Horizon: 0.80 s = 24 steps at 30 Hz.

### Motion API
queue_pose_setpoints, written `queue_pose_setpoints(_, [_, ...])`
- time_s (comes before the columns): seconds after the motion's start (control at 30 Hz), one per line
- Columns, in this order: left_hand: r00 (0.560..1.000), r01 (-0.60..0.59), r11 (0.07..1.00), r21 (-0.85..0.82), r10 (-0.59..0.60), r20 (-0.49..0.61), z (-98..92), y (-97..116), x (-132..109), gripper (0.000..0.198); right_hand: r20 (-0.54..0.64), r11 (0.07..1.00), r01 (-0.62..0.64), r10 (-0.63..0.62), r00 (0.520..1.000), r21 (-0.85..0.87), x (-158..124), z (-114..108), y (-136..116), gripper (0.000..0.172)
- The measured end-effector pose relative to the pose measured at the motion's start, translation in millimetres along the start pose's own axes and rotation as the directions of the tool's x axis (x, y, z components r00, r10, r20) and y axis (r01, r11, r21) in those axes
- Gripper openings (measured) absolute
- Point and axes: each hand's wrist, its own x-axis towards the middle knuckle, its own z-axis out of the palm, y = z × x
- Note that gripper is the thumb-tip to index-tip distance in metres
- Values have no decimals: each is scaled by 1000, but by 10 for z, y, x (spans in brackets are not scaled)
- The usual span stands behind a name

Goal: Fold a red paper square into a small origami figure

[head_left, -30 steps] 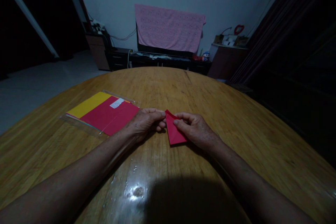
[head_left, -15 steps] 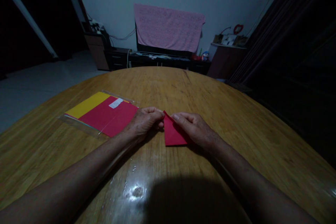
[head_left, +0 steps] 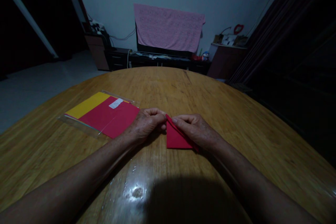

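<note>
The left hand [head_left: 151, 123], fingers curled, pinches the top corner of the folded red paper [head_left: 176, 138] low over the wooden surface [head_left: 225, 112]; the right hand [head_left: 198, 129] clasps the paper's right side, thumb uppermost. Further left lies a packet of coloured sheets [head_left: 97, 113], its white label [head_left: 116, 103] illegible.

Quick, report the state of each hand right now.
Left hand: closed, pinching the top corner of the red folded paper.
Right hand: closed on the same paper, thumb along its slanting edge.
</note>
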Motion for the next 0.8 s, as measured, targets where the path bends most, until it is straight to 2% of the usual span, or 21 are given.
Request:
queue_pose_setpoints(0.43, [975,-4,997,-75,21,223,-98,-102,46,14,-33,996,1,2,999,88,21,-17,83,29])
queue_pose_setpoints(0.67, [970,-22,1000,-13,24,243,-123,-76,64,16,-66,993,-9,17,998,114,27,-2,39,25])
queue_pose_setpoints(0.8, [965,-45,999,19,39,258,-135,-55,69,25,-77,991,-12,23,997,134,22,8,13,23])
